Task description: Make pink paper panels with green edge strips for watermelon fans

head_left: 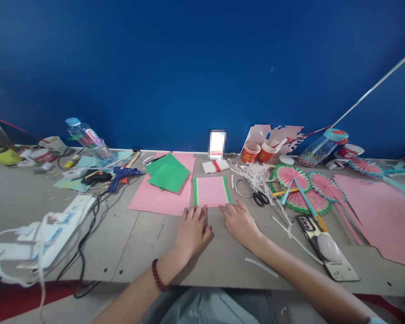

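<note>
A pink sheet of paper (212, 191) with green and white strips down its left and right sides lies flat on the table in front of me. My left hand (193, 228) rests at its near left corner, fingertips on the edge and thumb apart. At the near right corner, my right hand (240, 221) lies with its fingers stretched over the edge. Neither hand holds anything else. Just left are green paper squares (170, 174) on a larger pink sheet (146, 198). Black-handled scissors (260, 198) lie beyond my right hand, near white paper strips (254, 176).
Pink and green folded paper fans (292, 177) and a phone (327, 247) lie at right. Red paper cups (250, 153) stand near the blue wall. At left are a blue glue gun (123, 176), a plastic bottle (87, 136) and a white power strip (65, 227) with cables.
</note>
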A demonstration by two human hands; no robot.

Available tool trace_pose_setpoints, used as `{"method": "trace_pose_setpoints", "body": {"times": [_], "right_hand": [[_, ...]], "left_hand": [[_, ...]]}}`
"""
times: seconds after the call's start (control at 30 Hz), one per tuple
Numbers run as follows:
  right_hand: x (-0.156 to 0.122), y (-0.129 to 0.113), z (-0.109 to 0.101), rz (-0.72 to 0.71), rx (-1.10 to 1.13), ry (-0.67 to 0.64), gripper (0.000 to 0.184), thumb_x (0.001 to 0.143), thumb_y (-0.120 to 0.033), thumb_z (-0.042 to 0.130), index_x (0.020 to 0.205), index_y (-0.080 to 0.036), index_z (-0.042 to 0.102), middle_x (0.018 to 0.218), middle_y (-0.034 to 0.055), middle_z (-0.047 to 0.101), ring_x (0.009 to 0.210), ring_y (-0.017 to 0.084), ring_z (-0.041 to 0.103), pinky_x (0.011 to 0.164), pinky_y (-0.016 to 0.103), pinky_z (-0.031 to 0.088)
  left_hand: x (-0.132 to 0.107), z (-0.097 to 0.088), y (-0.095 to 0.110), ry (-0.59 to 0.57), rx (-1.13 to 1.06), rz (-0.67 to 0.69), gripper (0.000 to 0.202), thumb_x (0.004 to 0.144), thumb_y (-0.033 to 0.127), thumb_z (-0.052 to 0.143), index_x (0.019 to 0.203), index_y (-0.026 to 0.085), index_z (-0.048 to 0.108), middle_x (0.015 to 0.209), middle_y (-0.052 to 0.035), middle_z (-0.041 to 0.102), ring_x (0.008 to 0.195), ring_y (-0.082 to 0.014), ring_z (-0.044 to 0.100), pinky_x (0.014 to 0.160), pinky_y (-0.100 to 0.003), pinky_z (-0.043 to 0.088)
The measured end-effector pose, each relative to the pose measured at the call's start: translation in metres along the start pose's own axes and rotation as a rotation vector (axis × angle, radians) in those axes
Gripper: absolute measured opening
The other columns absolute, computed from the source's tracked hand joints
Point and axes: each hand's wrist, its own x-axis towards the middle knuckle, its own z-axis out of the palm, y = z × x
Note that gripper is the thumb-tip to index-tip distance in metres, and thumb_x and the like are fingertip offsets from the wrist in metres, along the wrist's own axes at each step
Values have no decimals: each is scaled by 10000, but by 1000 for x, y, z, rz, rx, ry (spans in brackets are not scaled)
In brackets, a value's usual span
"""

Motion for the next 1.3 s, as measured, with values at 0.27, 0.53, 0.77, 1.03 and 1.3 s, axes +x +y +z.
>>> {"method": "trace_pose_setpoints", "body": {"times": [0.27,0.53,0.77,1.03,1.3], "right_hand": [[-9,12,9,57,229,107,375,826,-71,444,1146,-150,623,1077,100,675,994,203,620,1117,460,298],[-10,27,12,236,513,132,372,802,-98,456,1090,-199,668,1078,76,702,989,213,643,957,433,467],[-4,39,10,235,709,108,401,774,-108,471,1124,-182,651,1094,103,691,989,232,646,885,401,495],[8,46,14,191,763,177,368,774,-81,427,1052,-160,654,935,90,686,836,188,642,794,345,513],[8,39,10,125,620,83,268,808,-109,520,1049,-161,628,938,84,679,889,212,629,816,368,480]], "left_hand": [[-3,8,1,118,24,-3,482,833,221,507,1283,47,493,1075,-144,589,969,-287,538,854,-428,444],[6,5,-15,77,71,24,297,912,131,458,1181,117,581,940,-94,631,845,-226,596,750,-371,470],[30,-6,-26,-91,135,158,212,848,16,503,952,139,640,899,-81,607,817,-219,592,661,-337,451],[52,0,-41,-55,169,424,257,842,-41,438,791,142,612,779,-70,590,794,-203,573,697,-333,425],[51,1,-45,27,183,470,293,837,-56,401,783,157,596,764,-70,576,761,-200,537,663,-321,387]]}}
